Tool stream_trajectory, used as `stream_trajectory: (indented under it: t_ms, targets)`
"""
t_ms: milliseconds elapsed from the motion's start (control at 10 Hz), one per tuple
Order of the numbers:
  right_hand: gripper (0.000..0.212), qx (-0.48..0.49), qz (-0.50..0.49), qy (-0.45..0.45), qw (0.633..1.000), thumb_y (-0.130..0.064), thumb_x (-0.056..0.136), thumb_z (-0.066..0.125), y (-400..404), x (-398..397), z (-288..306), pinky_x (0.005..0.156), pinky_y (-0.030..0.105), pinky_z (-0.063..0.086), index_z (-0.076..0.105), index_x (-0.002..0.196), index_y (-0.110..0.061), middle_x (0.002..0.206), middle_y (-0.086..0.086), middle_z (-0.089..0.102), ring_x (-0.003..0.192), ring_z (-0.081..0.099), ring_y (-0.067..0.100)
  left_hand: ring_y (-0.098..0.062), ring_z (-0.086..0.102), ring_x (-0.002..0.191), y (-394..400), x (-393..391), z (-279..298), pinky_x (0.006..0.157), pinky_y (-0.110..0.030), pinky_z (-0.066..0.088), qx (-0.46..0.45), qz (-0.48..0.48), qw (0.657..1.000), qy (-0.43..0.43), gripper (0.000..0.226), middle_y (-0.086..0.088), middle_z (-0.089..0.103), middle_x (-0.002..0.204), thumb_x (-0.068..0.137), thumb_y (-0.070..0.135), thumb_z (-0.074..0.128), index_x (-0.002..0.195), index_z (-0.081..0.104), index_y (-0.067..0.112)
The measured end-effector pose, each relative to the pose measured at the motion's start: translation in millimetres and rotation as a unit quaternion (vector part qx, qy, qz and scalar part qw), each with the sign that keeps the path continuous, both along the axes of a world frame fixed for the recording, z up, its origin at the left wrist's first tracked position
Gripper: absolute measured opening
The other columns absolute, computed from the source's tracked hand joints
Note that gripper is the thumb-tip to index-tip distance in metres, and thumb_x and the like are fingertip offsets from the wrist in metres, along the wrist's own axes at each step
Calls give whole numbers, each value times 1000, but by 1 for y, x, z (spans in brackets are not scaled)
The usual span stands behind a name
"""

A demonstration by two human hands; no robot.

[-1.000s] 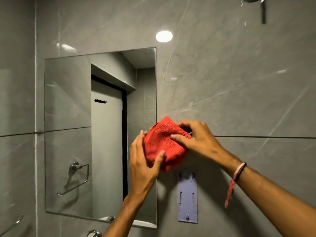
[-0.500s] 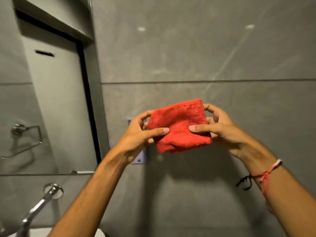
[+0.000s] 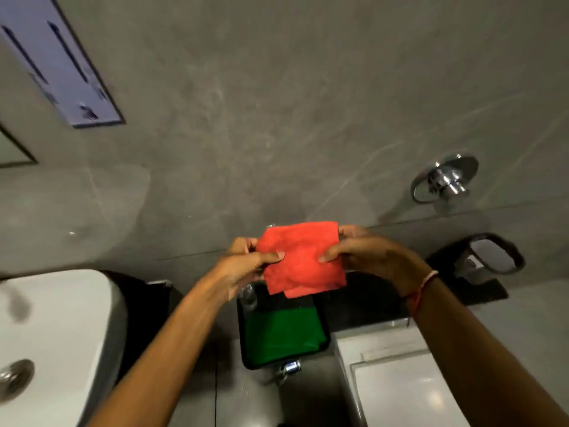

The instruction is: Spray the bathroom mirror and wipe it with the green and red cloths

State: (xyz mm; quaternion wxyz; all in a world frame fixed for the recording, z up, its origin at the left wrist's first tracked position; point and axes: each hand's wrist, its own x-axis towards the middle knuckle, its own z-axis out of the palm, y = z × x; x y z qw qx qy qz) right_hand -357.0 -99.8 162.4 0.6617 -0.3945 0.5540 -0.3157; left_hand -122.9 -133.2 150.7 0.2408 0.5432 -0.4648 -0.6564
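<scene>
A folded red cloth (image 3: 303, 257) is held flat between both hands in front of the grey tiled wall. My left hand (image 3: 246, 266) pinches its left edge and my right hand (image 3: 369, 257) pinches its right edge. Directly below it a green cloth (image 3: 283, 337) lies folded in a black tray (image 3: 324, 340). Only the mirror's lower right corner (image 3: 12, 149) shows at the far left edge. No spray bottle is in view.
A white sink basin (image 3: 61, 318) with a metal drain (image 3: 15, 374) sits at the lower left. A lilac wall bracket (image 3: 61, 63) hangs upper left. A chrome wall fitting (image 3: 443, 180) and a black holder (image 3: 492, 254) are on the right, above a white toilet lid (image 3: 415, 392).
The view has swung down and right, away from the mirror toward the tray and sink. The red cloth, bunched earlier, is now folded flat and lowered above the green cloth.
</scene>
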Motion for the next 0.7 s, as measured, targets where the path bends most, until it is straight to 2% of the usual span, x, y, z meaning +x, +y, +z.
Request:
stream_trajectory:
  t_ms: [100,200,300,400,500,600,700]
  targets:
    - [45,48,-76,5,996,30,78,58,-2,-4,-76,79,35,59,69,115,7,84,11,75,74,70,20,-12,61,58,4,-19,-69,52,-26,53,-36,60,995,-74,28,-7,65,75,79,-7,78,93,60,9]
    - [51,75,-180,22,981,35,72,60,-6,4,-143,79,43,64,63,118,14,84,16,74,84,67,30,-29,64,82,8,-29,-120,79,-47,55,-128,89,975,-159,48,-25,64,91,74,-9,80,98,43,11]
    - [63,110,-263,79,955,27,69,75,-14,17,-201,103,58,55,57,129,15,114,27,66,101,62,33,-38,61,89,12,-35,-167,80,-50,50,-187,53,936,-294,35,-16,61,91,79,2,71,95,43,14]
    - [62,93,-272,185,940,8,68,89,-24,28,-241,99,44,57,64,124,3,124,26,70,103,68,30,-42,62,95,10,-38,-205,88,-52,49,-195,11,923,-332,17,-22,61,104,83,-6,56,96,60,5]
    - [56,83,-206,256,941,-4,72,89,-29,28,-260,102,36,55,66,124,-2,127,23,70,117,69,35,-42,59,114,12,-36,-226,103,-47,48,-164,-98,925,-329,40,-26,55,129,82,-9,54,121,63,0]
    - [53,4,-88,375,923,-14,83,80,-21,28,-257,106,39,52,64,132,-4,133,21,67,125,64,36,-41,41,142,15,-34,-229,118,-44,37,-183,-198,903,-334,55,-22,25,165,92,0,55,146,47,5]
    - [55,-112,6,495,861,-23,92,67,-9,30,-233,104,41,51,53,143,-9,143,16,54,132,54,35,-39,46,139,15,-30,-215,113,-47,44,-260,-178,872,-375,59,-14,24,166,93,1,48,152,38,9]
